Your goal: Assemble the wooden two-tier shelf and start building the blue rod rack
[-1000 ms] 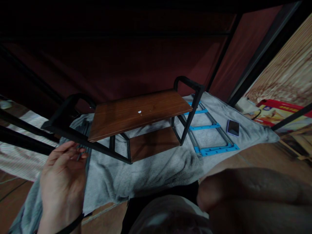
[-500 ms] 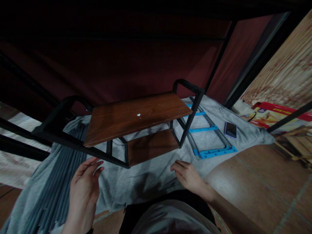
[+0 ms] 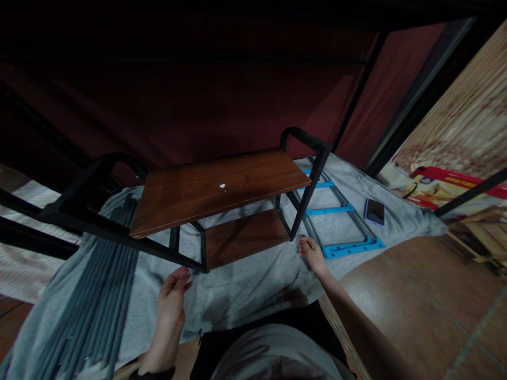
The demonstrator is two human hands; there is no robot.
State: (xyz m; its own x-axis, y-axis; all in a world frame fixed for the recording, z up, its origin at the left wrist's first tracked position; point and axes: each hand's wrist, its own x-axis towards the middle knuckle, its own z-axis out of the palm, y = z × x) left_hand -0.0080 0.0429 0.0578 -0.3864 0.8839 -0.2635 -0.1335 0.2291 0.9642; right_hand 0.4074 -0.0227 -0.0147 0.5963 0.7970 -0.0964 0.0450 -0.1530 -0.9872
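A small two-tier rack with brown wood-look boards and a black metal frame stands on a grey cloth. Its curved black handles rise at both ends, and a small white mark shows on the upper board. Just in front of the rack's lower left corner is my left hand, thumb and fingers apart, holding nothing. My right hand is beside the lower right corner of the frame. Its fingers are loosely bent with nothing visible in them; contact with the frame is hard to make out.
Grey tubes lie bundled on the cloth at the left. To the right are a blue-and-grey ladder-like frame and a phone. A red-and-yellow box sits farther right, near a wooden crate. Dark posts surround the area.
My left hand has moved right, away from the tubes, to the rack's front left corner. My right hand has moved right and forward to the right corner. The rack appears nearly unmoved.
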